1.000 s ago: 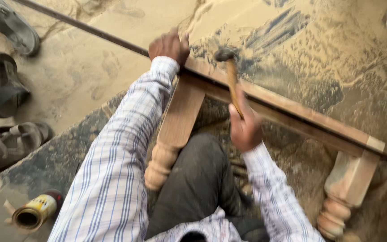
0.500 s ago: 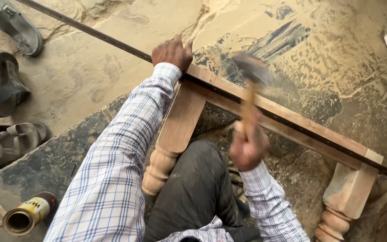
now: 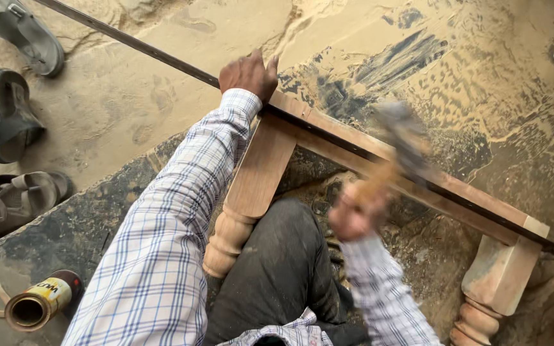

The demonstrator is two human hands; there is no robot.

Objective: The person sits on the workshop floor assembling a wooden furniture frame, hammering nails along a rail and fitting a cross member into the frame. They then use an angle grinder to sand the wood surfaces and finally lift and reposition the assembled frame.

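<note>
I'm gripping a blurry wooden-handled hammer in my right hand, left hand clamping the pale wooden frame rail on the sawdust-covered floor.

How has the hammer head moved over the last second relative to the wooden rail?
Yes. The hammer head has travelled along the wooden rail toward the far turned leg, swung by the right hand.

A floor-level carpentry workshop: sawdust lies thick over the rough ground, swept into streaks around an unfinished wooden frame with turned legs, along which runs a long dark metal bar. A blurred hammer hangs above the frame's rail. Left of the frame, worn sandals sit on the dusty floor; below them, near the frame's turned leg, an open tin can lies on its side.
</note>
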